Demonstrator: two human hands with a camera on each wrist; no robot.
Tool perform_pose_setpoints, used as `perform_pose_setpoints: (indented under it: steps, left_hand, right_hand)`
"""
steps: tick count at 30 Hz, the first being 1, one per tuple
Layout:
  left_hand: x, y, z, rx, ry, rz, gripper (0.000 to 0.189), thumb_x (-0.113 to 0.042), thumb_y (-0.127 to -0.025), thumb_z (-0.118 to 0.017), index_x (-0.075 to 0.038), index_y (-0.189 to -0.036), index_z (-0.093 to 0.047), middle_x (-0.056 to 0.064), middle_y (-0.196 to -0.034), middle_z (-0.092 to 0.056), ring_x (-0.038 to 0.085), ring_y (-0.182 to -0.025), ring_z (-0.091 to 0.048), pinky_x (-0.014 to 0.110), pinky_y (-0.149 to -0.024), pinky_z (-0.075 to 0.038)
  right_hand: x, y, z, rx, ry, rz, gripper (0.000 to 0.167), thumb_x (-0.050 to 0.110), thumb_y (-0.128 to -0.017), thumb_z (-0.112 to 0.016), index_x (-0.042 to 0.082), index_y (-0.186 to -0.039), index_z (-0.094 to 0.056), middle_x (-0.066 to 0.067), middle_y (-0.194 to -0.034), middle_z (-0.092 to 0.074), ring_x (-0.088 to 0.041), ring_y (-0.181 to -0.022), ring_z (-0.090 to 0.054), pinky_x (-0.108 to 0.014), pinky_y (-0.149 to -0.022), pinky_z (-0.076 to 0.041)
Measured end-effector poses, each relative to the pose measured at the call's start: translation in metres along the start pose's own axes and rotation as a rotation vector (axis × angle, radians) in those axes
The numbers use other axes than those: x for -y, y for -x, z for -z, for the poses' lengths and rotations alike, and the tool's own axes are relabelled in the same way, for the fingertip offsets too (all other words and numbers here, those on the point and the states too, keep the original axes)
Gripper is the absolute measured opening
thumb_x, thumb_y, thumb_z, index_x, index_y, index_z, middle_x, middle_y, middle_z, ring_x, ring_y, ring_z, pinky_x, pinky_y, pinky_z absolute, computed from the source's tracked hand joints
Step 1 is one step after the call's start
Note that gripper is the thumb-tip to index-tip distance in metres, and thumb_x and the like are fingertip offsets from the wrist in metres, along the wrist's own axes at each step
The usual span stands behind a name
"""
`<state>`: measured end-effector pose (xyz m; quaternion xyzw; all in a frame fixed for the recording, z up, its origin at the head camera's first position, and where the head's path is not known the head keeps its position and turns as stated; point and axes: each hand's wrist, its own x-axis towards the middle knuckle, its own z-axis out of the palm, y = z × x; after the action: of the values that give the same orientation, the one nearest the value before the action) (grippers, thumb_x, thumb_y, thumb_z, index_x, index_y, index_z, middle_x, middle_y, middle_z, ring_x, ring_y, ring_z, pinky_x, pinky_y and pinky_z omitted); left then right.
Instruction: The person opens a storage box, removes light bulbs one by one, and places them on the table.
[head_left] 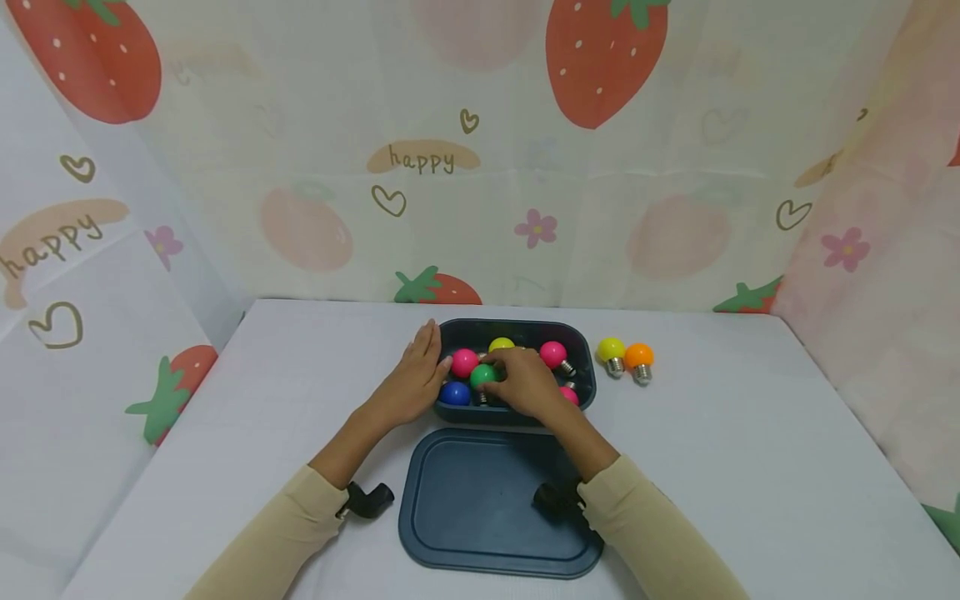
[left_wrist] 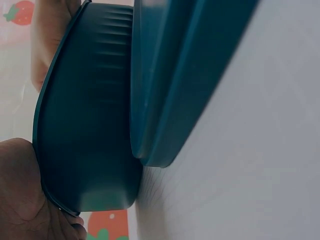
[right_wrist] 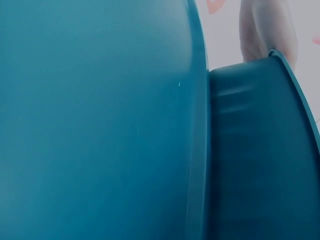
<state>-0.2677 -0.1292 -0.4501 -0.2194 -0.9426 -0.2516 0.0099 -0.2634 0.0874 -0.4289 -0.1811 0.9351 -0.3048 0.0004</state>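
1 green bulb [head_left: 482, 377] (round, metal-based)

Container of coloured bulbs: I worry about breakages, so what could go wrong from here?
The green bulb pinched by the right hand might slip and knock the blue bulb beside it. The orange bulb on the table outside the container could roll if brushed. The left hand, against the container's end, may shift it if it presses.

Box [head_left: 495, 416] w/ bulbs [head_left: 455, 393] sits behind lid [head_left: 480, 508], 2 bulbs [head_left: 639, 357] to its R.
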Motion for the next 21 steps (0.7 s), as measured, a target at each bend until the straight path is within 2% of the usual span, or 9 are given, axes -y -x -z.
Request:
perform_pose_setpoints:
  steps: [10, 19, 21]
  left_hand:
    - [-0.001, -0.001, -0.001, -0.005, 0.0, 0.003, 0.066, -0.032, -0.111, -0.034, 0.008, -0.158, -0.011, 0.023, -0.168, -0.006, 0.036, -0.156, -0.006, 0.051, -0.123, -0.011]
    - [0.0, -0.001, 0.0, -0.004, 0.011, 0.009, 0.067, -0.034, -0.111, -0.032, 0.009, -0.158, -0.01, 0.023, -0.168, -0.005, 0.035, -0.156, -0.006, 0.051, -0.123, -0.011]
    - [0.0, -0.001, -0.001, -0.003, 0.018, 0.011, 0.067, -0.034, -0.111, -0.032, 0.009, -0.158, -0.01, 0.022, -0.168, -0.005, 0.035, -0.156, -0.005, 0.051, -0.123, -0.011]
  right_hand:
    - [-0.007, 0.002, 0.006, -0.018, -0.062, 0.054, 0.04, 0.017, -0.085, -0.084, 0.004, -0.121, -0.073, -0.012, -0.112, -0.075, -0.025, -0.097, -0.073, -0.04, -0.089, -0.058]
    - [-0.005, 0.013, 0.024, -0.02, -0.07, 0.004, 0.045, 0.024, -0.088, -0.082, 0.006, -0.128, -0.069, -0.009, -0.118, -0.072, -0.023, -0.095, -0.071, -0.036, -0.085, -0.059]
    - [-0.007, 0.015, 0.027, -0.03, -0.069, 0.013, 0.045, 0.025, -0.089, -0.081, 0.005, -0.128, -0.069, -0.009, -0.118, -0.072, -0.022, -0.093, -0.07, -0.035, -0.084, -0.059]
